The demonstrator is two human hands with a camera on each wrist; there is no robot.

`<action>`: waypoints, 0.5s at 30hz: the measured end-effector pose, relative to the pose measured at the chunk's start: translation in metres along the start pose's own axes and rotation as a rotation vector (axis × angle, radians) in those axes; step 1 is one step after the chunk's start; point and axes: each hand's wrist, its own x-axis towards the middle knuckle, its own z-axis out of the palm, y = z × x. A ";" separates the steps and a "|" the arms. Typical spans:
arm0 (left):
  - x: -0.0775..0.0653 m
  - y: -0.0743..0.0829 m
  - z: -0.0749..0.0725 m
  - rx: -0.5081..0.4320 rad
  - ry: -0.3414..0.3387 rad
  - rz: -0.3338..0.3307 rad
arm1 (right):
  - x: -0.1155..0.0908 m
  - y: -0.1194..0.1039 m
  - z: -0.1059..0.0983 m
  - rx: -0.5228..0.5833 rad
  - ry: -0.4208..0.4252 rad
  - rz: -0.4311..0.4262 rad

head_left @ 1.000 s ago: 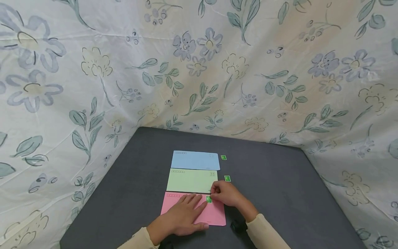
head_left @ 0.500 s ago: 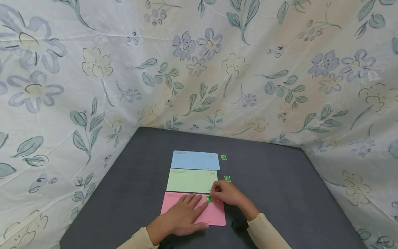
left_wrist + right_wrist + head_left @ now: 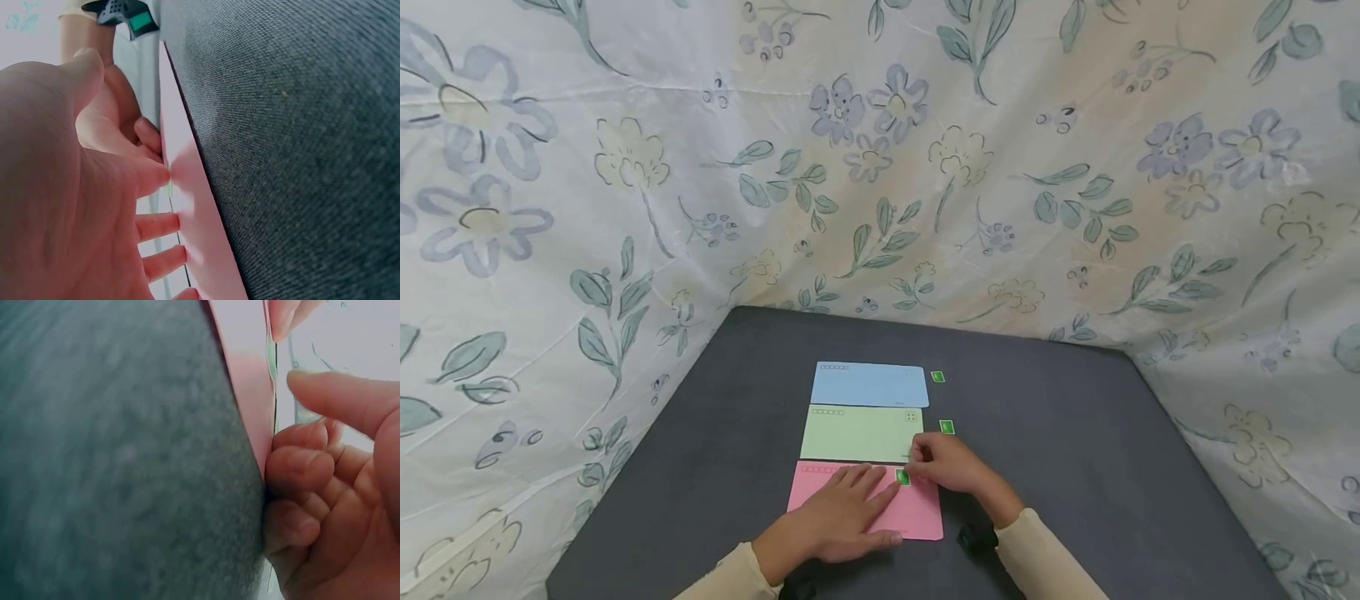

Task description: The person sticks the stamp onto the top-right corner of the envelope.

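A pink envelope [image 3: 921, 508] lies nearest me, with a small green stamp [image 3: 902, 476] at its upper right corner. My left hand [image 3: 842, 517] rests on the envelope with its fingers spread; the index fingertip is right at the stamp's left edge. In the left wrist view the fingertips [image 3: 159, 228] press down along the pink paper. My right hand [image 3: 951, 461] is at the envelope's top right, its thumb tip beside the stamp. The right wrist view shows the thumb [image 3: 331, 390] extended, apart from the curled fingers [image 3: 300, 469], with nothing visible between them.
Above the pink envelope lie a green envelope [image 3: 859, 435] and a blue envelope [image 3: 868, 386], edge to edge. Two more green stamps lie to their right, a nearer stamp [image 3: 947, 427] and a farther stamp [image 3: 937, 377]. Floral cloth [image 3: 880, 167] hangs around the dark table [image 3: 1075, 450].
The head view has shifted slightly. Both hands, the envelopes and the stamps keep practically the same places relative to each other.
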 end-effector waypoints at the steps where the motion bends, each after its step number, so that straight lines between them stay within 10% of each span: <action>1: 0.000 0.000 0.000 -0.001 -0.003 -0.002 | 0.001 -0.001 0.001 -0.019 0.005 0.002; 15: 0.000 0.000 0.000 0.008 0.003 -0.008 | 0.004 -0.004 0.004 -0.086 0.026 0.024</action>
